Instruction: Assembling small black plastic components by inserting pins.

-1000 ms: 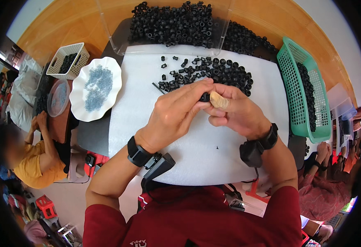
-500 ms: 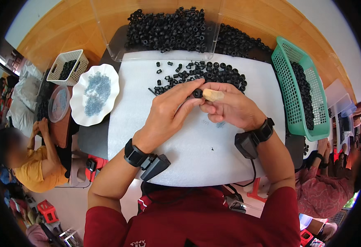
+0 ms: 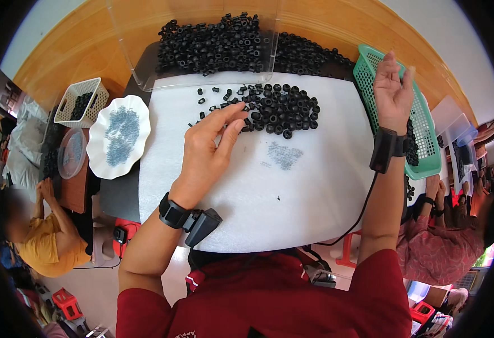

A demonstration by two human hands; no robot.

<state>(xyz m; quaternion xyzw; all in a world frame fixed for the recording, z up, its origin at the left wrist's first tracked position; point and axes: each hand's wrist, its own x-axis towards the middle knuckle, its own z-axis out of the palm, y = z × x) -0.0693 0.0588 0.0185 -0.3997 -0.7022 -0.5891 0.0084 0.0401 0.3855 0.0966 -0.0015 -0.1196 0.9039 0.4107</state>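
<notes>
My left hand point(image 3: 207, 155) is at the near left edge of a pile of small round black parts point(image 3: 286, 110). Its thumb and index finger are apart, and nothing shows between them. Over the far end of a green plastic basket point(image 3: 427, 143), my right hand point(image 3: 393, 96) is raised, palm showing and fingers stretched out. No part is visible in it. Black parts lie in the basket, partly hidden by my right hand and forearm. Smaller black pieces point(image 3: 200, 101) are scattered left of the pile. A patch of tiny clear bluish pieces point(image 3: 284, 155) lies on the white foam sheet point(image 3: 247, 208).
Beyond the sheet stands a clear bin point(image 3: 196, 80) with a heap of black parts. To the left are a scalloped white dish point(image 3: 97, 143) of tiny bluish pieces and a cream basket point(image 3: 66, 107). One person sits at far left, another at far right. A cable point(image 3: 359, 211) trails from my right wrist.
My hands have parted from around a round black part. The right one has swung right and away over the green basket; the left has moved slightly left. The part no longer shows between them.
</notes>
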